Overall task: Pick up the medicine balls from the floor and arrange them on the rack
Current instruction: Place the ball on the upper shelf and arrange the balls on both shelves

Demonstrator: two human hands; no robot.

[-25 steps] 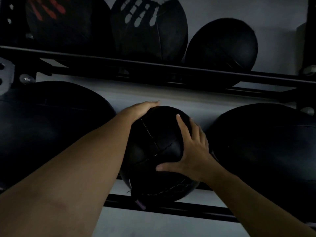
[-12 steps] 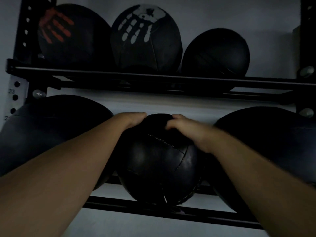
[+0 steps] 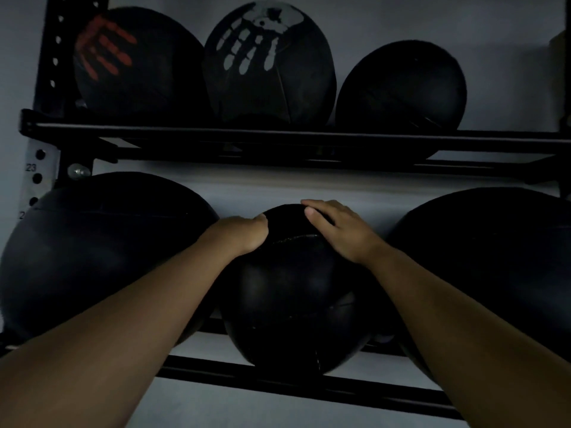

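Observation:
A black stitched medicine ball (image 3: 296, 304) sits on the lower rails of the black rack (image 3: 309, 387), between two bigger black balls. My left hand (image 3: 244, 234) curls over its upper left side, fingers wrapped behind the ball. My right hand (image 3: 336, 230) lies flat on its top right, fingers spread. Both hands press on the ball, and my forearms cross the lower part of the view.
A large black ball (image 3: 102, 254) fills the lower shelf's left and another (image 3: 494, 267) its right. The upper shelf (image 3: 309, 140) holds a ball with a red handprint (image 3: 136, 66), one with a white handprint (image 3: 268, 63) and a plain one (image 3: 401, 88). A grey wall lies behind.
My right hand has slid from the ball's front to its top. The ball has rolled and settled lower between its neighbours on the rails. The view has tilted up slightly.

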